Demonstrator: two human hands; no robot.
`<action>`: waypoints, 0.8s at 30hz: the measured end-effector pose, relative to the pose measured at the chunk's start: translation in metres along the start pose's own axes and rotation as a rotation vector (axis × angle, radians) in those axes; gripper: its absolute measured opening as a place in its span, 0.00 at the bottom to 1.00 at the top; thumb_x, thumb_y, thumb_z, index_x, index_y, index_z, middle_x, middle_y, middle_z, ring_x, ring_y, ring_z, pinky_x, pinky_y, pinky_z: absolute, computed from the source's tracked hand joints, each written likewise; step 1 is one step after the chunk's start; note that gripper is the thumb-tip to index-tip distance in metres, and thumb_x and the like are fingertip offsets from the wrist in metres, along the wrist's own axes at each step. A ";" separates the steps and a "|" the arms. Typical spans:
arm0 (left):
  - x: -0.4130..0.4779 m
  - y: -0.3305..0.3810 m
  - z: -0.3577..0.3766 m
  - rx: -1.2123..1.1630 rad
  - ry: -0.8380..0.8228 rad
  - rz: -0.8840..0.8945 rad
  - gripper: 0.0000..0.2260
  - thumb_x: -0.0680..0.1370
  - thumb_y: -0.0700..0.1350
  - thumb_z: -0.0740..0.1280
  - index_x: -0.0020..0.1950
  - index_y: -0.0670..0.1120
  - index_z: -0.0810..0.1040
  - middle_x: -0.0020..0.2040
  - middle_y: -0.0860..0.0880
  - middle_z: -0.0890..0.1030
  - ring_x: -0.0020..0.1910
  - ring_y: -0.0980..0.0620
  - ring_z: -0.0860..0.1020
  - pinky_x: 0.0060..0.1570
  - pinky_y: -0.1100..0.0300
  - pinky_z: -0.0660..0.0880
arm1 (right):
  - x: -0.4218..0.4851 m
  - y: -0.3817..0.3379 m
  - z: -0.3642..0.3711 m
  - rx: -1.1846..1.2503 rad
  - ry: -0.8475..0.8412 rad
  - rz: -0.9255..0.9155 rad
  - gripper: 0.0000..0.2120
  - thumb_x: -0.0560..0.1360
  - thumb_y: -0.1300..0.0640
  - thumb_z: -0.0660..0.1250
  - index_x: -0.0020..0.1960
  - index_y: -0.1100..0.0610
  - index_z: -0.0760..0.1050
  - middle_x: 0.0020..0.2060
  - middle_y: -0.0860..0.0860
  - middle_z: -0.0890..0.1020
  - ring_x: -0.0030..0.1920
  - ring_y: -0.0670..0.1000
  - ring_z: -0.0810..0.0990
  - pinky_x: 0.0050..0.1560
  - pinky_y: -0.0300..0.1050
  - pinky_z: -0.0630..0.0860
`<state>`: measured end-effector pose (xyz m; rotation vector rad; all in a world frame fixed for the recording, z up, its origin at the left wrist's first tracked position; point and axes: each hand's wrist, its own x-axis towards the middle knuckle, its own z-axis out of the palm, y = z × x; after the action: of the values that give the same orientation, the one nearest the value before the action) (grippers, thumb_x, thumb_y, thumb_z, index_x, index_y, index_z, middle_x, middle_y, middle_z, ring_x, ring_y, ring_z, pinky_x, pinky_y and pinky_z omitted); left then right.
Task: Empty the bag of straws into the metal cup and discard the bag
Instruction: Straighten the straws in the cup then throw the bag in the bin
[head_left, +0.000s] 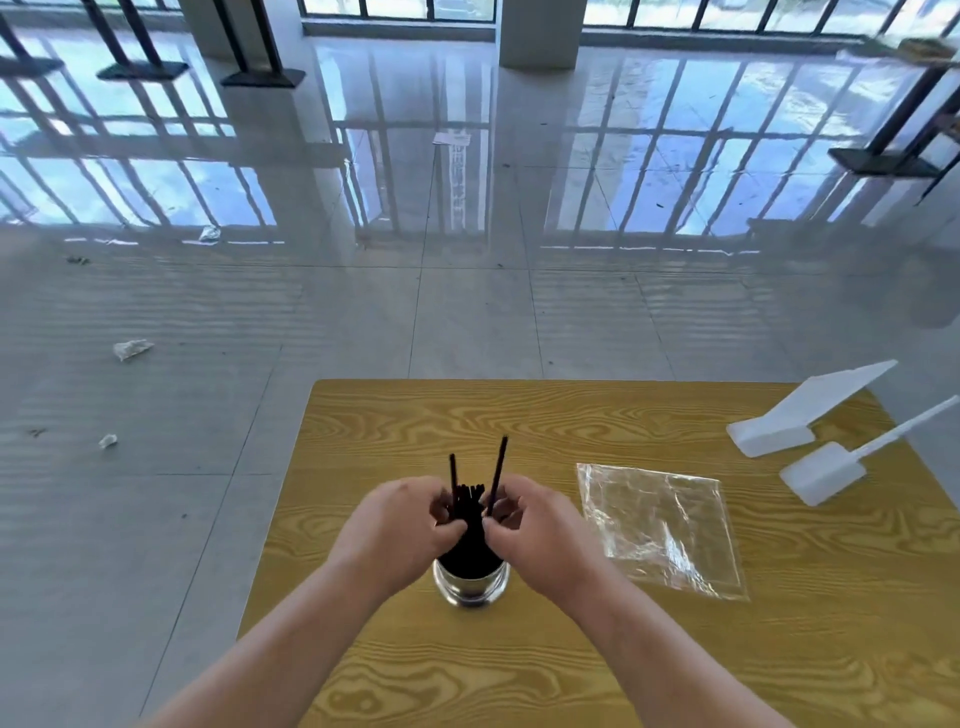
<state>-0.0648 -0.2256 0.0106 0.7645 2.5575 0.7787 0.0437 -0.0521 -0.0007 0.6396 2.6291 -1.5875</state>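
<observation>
both hands, left hand (402, 519) and right hand (530, 525), pinch the upright straws (470, 540) in the cup (470, 587); the empty bag (660, 525) lies flat, nearer the right.

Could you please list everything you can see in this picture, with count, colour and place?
straws: a bundle, black, standing in the metal cup, two sticking up higher than the rest
metal cup: one, shiny silver, near the left part of the table
plastic bag: one, clear, lying flat and empty on the table right of the cup
white plastic pieces: two, at the table's far right corner
table: one, yellow wood grain
paper scraps: several, white, on the grey tiled floor
left hand: fingers around the straws
right hand: fingers around the straws
</observation>
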 end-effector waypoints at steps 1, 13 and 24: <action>-0.001 -0.003 0.007 0.034 -0.035 -0.031 0.11 0.74 0.58 0.75 0.55 0.62 0.81 0.47 0.63 0.81 0.44 0.63 0.79 0.38 0.66 0.71 | -0.003 0.005 0.004 -0.030 -0.026 0.012 0.06 0.76 0.52 0.72 0.51 0.43 0.82 0.42 0.41 0.86 0.42 0.37 0.84 0.37 0.30 0.75; 0.018 -0.021 0.030 0.070 -0.088 -0.111 0.35 0.73 0.66 0.74 0.78 0.58 0.69 0.72 0.56 0.75 0.65 0.54 0.78 0.55 0.60 0.73 | 0.008 0.039 0.005 -0.148 -0.006 0.214 0.26 0.78 0.40 0.70 0.74 0.44 0.71 0.49 0.43 0.79 0.46 0.42 0.79 0.38 0.36 0.70; 0.044 -0.006 0.027 0.134 -0.109 -0.090 0.07 0.78 0.56 0.71 0.55 0.59 0.84 0.46 0.58 0.85 0.46 0.57 0.83 0.47 0.52 0.83 | 0.029 0.035 0.005 -0.172 -0.016 0.143 0.04 0.78 0.49 0.71 0.50 0.47 0.83 0.40 0.45 0.85 0.41 0.45 0.84 0.44 0.49 0.84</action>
<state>-0.0889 -0.1934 -0.0222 0.7062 2.5448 0.5271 0.0281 -0.0328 -0.0388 0.7803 2.6042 -1.3065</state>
